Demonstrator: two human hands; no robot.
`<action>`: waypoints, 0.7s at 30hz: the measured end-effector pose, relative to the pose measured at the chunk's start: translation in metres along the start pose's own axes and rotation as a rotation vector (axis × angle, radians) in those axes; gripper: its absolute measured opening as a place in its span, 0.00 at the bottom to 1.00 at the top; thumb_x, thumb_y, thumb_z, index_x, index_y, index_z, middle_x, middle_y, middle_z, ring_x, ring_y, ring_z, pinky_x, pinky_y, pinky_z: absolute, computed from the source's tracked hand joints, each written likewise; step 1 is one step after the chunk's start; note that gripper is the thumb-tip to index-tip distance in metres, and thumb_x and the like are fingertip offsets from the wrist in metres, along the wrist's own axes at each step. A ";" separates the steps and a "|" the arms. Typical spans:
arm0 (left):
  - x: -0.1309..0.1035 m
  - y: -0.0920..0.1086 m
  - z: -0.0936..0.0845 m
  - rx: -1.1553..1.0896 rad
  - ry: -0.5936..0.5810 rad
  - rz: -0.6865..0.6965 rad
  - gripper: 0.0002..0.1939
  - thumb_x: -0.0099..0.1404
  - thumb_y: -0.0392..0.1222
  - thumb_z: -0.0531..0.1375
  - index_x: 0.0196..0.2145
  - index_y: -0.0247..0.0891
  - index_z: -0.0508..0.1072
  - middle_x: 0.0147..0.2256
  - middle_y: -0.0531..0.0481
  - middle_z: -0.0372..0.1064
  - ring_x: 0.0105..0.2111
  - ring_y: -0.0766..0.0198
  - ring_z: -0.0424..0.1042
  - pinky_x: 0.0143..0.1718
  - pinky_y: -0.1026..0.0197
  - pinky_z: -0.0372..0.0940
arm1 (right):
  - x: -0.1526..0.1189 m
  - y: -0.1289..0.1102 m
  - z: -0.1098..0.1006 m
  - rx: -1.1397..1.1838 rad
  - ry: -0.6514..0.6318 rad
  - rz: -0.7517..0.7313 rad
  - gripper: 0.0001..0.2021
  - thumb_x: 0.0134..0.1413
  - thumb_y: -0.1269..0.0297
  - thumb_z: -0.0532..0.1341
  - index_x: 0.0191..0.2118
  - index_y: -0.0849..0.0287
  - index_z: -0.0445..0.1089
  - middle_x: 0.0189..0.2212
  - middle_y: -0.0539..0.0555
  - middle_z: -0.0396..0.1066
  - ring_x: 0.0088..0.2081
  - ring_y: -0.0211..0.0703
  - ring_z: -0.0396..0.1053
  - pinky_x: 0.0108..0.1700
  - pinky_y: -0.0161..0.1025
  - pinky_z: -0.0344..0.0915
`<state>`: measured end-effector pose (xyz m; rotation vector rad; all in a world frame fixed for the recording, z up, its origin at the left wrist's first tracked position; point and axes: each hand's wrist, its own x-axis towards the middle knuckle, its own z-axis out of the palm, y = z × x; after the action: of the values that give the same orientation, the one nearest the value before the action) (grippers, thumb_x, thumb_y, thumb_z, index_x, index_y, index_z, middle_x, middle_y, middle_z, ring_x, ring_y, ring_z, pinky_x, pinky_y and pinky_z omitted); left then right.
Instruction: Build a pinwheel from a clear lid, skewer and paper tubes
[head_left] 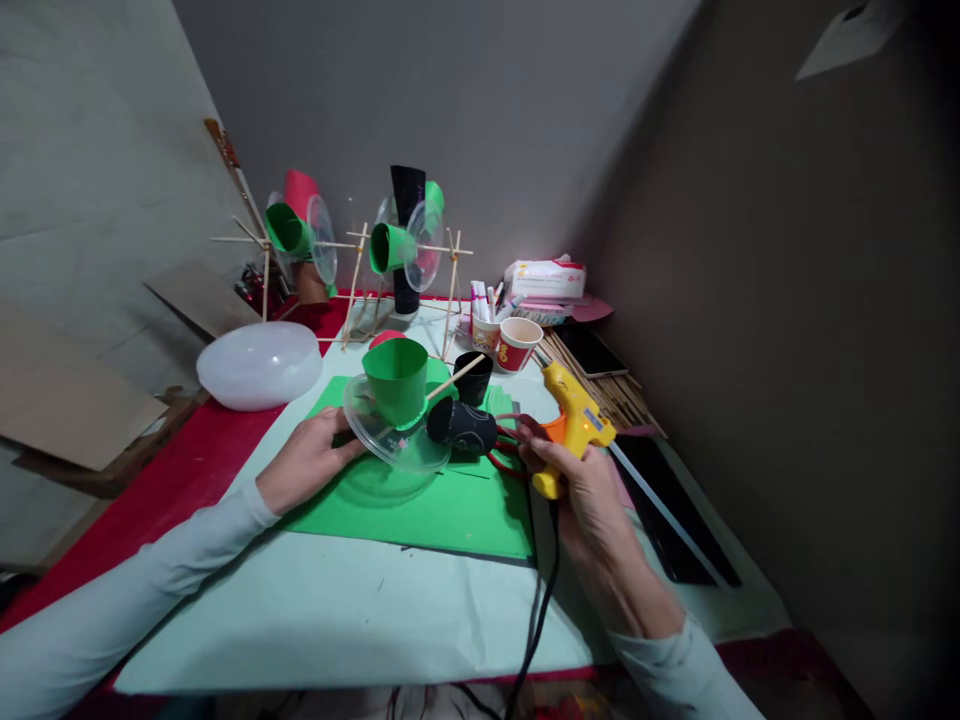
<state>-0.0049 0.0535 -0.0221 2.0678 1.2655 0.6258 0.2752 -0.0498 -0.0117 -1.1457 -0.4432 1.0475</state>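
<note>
My left hand point(311, 455) pinches the left rim of a clear plastic disc point(367, 425), which tilts above a green sheet point(450, 520). On the disc stands a green paper cup point(397, 380), with a wooden stick point(457, 378) slanting up beside it. A black paper roll point(459, 428) sits at the disc's right edge. My right hand point(581, 480) is wrapped around a yellow hot glue gun point(574, 410), its nozzle pointing up and away. A pale glue stick point(667, 510) extends from its back, and a black cord hangs below.
Two stick frames with paper-cup wheels point(412, 240) stand behind. At left lies a translucent white bowl point(259, 367). Farther back are a cup of markers point(485, 330), a red paper cup point(519, 345), and a tissue pack point(546, 279). A black tablet-like slab point(675, 515) lies right, scissors near the centre.
</note>
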 end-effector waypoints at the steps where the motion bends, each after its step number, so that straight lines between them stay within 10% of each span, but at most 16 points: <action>1: 0.001 0.000 0.001 -0.024 0.002 -0.012 0.31 0.61 0.70 0.57 0.42 0.40 0.82 0.49 0.39 0.79 0.54 0.37 0.71 0.60 0.41 0.60 | 0.001 0.003 0.002 -0.011 -0.019 -0.001 0.15 0.36 0.68 0.73 0.36 0.61 0.79 0.36 0.54 0.80 0.35 0.41 0.75 0.36 0.34 0.72; 21: 0.005 0.020 0.022 -0.561 -0.001 -0.084 0.20 0.52 0.53 0.73 0.38 0.37 0.84 0.40 0.45 0.83 0.44 0.44 0.79 0.51 0.50 0.72 | 0.008 0.010 0.016 -0.084 -0.110 0.059 0.17 0.38 0.64 0.75 0.39 0.62 0.78 0.33 0.51 0.77 0.27 0.33 0.71 0.30 0.30 0.72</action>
<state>0.0240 0.0454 -0.0224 1.5444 1.0215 0.8296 0.2625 -0.0348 -0.0164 -1.1852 -0.5478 1.1561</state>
